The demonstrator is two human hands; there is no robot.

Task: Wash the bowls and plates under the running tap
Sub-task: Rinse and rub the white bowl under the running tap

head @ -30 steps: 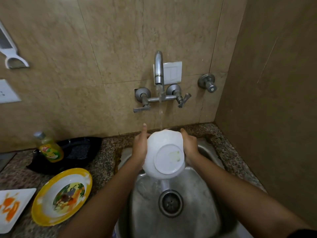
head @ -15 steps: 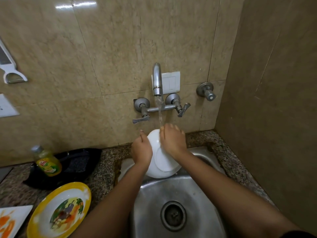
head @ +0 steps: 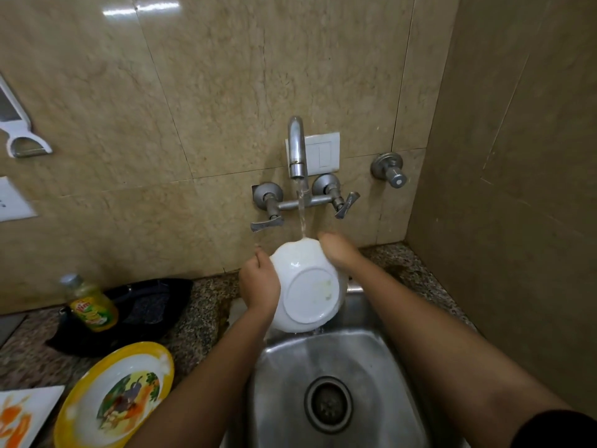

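- Since half a second ago the right hand (head: 336, 252) has slid off the underside of the white bowl (head: 307, 286) to its upper right rim; the foot ring and base, covered then, show again.
- Left hand (head: 260, 284) grips the bowl's left rim, fingers curled round the edge. Right hand grasps the top right rim, though its fingertips are hidden behind the bowl.
- Bowl is held tilted, base toward the camera, over the back edge of the steel sink (head: 381, 367), right under the tap (head: 297, 147). The water stream (head: 302, 215) lands on its top rim.
- Step in hand: rinsing the bowl's outside. A faint yellowish smear shows on the base, so it looks not yet clean.
- Next move likely calls for rubbing that smear or turning the bowl so water runs over the base. Firm hold needed, as a wet rim will be slippery.
- Still waiting on the counter: yellow-rimmed plate (head: 113, 396) with a cartoon print, and a white plate (head: 24, 412) with orange streaks.
- Writing: the dish soap bottle (head: 92, 307) has a red and yellow label, too blurred to read for sure.
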